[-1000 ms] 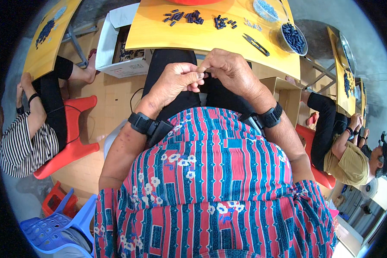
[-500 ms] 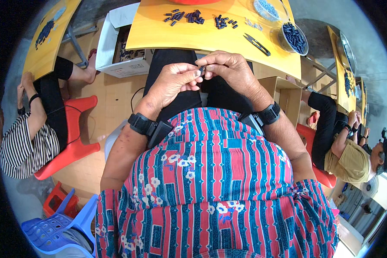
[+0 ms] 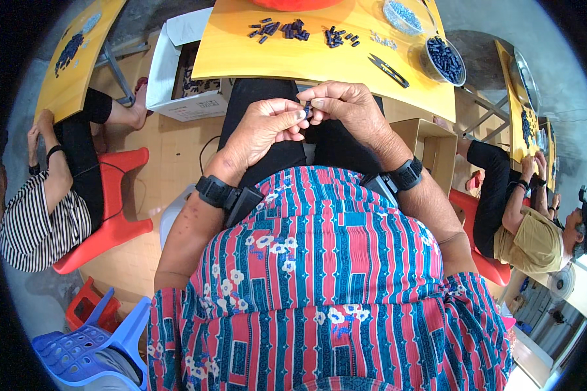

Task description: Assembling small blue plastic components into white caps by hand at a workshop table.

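Observation:
Both hands meet over my lap, just off the near edge of the yellow table (image 3: 261, 62). Between the fingertips is a small dark cylindrical piece (image 3: 308, 112), mostly covered by fingers. My left hand (image 3: 270, 124) pinches it from the left with thumb and forefinger. My right hand (image 3: 346, 107) closes on its upper right side, thumb against forefinger. On the table lie similar dark pieces (image 3: 296, 30) in loose groups, with a smaller heap (image 3: 336, 37) to their right. Small clear bits (image 3: 383, 40) are scattered farther right.
Black thread snips (image 3: 389, 71) rest near the table's right side. Beside them stand a tub of dark pieces (image 3: 445, 60) and a bowl of light blue bits (image 3: 404, 16). A white box (image 3: 182, 98) is on the floor to the left. People sit at tables on both sides.
My hands stay together with only slight finger shifts around the small piece, and the view has tilted a little. The person at right has raised their hands toward their table.

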Tool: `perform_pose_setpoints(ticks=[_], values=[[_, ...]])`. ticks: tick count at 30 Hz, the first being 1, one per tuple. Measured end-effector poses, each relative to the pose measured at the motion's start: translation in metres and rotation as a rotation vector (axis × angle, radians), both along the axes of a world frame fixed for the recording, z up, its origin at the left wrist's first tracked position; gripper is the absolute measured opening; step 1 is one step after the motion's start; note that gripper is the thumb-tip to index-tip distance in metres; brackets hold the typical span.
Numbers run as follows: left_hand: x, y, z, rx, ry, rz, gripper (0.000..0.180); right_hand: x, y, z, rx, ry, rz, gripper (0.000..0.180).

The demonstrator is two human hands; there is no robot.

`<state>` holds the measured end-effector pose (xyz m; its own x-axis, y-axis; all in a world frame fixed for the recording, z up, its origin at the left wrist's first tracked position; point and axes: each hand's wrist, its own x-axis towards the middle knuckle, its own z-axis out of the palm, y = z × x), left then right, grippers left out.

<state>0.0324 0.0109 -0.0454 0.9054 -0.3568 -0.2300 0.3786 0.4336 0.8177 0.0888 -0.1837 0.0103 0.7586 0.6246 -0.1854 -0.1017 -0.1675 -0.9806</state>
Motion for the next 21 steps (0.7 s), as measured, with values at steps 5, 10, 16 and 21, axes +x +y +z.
perform_pose_setpoints(ticks=[5, 10, 16, 21], values=[[-0.002, -0.001, 0.002, 0.029, -0.008, 0.007, 0.022, -0.002, 0.003, 0.003, -0.042, 0.019, -0.029, 0.020], [-0.003, -0.002, 0.005, 0.052, -0.036, 0.000, 0.021, -0.004, 0.004, 0.003, -0.011, 0.020, -0.063, 0.017], [-0.003, -0.003, -0.001, 0.061, -0.056, 0.001, 0.020, -0.005, 0.006, 0.003, 0.001, 0.073, -0.068, 0.016], [-0.006, -0.008, -0.004, -0.007, -0.016, 0.038, 0.021, -0.008, 0.006, -0.006, -0.050, -0.068, -0.023, 0.016]])
